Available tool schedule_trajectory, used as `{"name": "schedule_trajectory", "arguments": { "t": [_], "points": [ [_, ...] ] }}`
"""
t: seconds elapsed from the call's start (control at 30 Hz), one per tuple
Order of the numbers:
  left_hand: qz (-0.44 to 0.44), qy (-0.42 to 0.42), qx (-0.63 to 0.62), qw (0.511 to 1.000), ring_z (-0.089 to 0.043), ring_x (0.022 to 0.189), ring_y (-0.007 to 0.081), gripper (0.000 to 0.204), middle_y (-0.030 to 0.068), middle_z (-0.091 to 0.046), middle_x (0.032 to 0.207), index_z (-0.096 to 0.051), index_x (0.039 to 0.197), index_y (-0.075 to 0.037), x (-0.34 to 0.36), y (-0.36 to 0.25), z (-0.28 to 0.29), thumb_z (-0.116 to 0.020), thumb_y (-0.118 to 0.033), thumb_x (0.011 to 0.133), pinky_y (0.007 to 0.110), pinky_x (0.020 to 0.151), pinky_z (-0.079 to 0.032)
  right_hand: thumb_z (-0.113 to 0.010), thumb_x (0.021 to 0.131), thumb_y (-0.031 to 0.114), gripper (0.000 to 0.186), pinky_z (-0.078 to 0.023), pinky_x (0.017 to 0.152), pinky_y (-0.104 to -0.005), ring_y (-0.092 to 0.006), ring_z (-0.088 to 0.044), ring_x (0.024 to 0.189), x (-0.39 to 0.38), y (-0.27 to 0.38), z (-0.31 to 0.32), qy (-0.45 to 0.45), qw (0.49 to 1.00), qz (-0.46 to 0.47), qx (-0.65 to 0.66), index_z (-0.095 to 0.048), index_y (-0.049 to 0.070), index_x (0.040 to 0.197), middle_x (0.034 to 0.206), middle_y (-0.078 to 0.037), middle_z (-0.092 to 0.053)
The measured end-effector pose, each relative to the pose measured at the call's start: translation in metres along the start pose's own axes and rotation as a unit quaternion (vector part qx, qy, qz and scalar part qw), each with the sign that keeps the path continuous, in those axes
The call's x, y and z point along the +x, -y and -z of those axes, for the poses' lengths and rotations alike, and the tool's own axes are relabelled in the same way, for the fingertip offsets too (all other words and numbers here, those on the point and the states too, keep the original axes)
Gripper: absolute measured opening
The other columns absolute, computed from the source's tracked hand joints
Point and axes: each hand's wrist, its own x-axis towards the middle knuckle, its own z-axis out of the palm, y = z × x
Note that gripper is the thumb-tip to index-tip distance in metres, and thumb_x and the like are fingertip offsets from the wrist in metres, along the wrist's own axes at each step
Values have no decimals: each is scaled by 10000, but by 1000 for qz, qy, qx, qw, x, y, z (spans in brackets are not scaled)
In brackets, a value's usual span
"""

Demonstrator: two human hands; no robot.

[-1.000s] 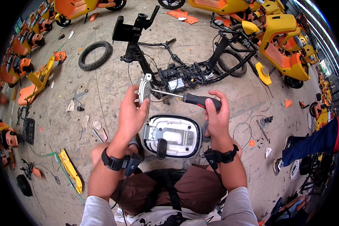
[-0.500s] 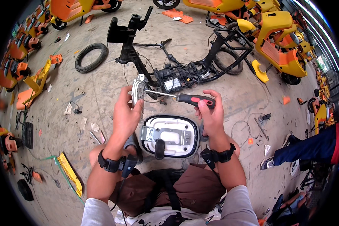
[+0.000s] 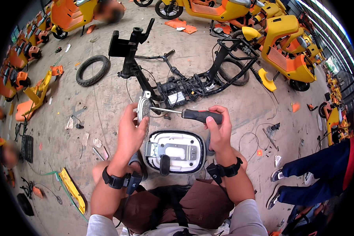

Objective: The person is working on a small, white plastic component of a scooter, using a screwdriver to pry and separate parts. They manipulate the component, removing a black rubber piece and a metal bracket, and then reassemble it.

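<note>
My left hand (image 3: 130, 131) grips an oval silver metal part (image 3: 143, 108) upright, with a tab at its top and a ridged face. My right hand (image 3: 218, 129) is closed on a screwdriver (image 3: 200, 115) with a black and red handle; its shaft points left and meets that part. Below, between my feet, lies a white, black-rimmed rounded piece (image 3: 190, 140) with a metal bracket (image 3: 151, 148) and a black pad (image 3: 164, 165). Beyond my hands lies a stripped black scooter frame (image 3: 137, 51) with tangled wiring (image 3: 190, 88).
Yellow-orange scooters (image 3: 283, 55) line the back and sides. A loose tyre (image 3: 92, 70) lies beyond my left hand, a yellow panel (image 3: 72, 188) at lower left. A person in dark trousers (image 3: 318, 165) stands at right. Cables and scraps litter the concrete floor (image 3: 247, 118).
The screwdriver handle has turned, showing less red than half a second ago. The person at right has stepped, showing more leg. The scene has shifted slightly with my head.
</note>
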Motion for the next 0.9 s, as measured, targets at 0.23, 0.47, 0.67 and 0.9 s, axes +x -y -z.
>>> {"name": "schedule_trajectory", "arguments": {
  "t": [0.23,0.47,0.67,0.9],
  "points": [
    [19,10,21,1000,-606,715,86,391,97,-671,902,-454,1282,-8,-2,4,-4,-605,23,923,242,577,-479,-679,926,224,322,-478,674,-252,-88,-569,704,6,6,11,14,992,-123,-7,-567,10,1139,816,-35,-649],
    [11,0,-2,1000,-609,749,94,379,89,-661,910,-443,1284,-5,2,8,2,-593,15,936,241,604,-488,-692,916,227,287,-463,637,-243,-65,-573,728,3,10,9,44,986,-116,-111,-598,25,1096,825,-35,-643],
    [5,-27,-20,999,-602,741,96,385,98,-659,906,-446,1285,-6,1,1,1,-595,22,931,240,605,-482,-682,908,209,310,-474,646,-252,-83,-584,753,1,14,4,55,987,-106,-107,-574,29,1136,880,-50,-637],
    [-45,-54,96,993,-569,658,109,393,97,-657,865,-472,1277,-28,1,10,3,-610,18,912,276,570,-460,-688,878,151,339,-500,702,-275,-134,-609,803,2,20,4,111,976,54,-182,-556,12,1157,965,-107,-632]
  ]
}}
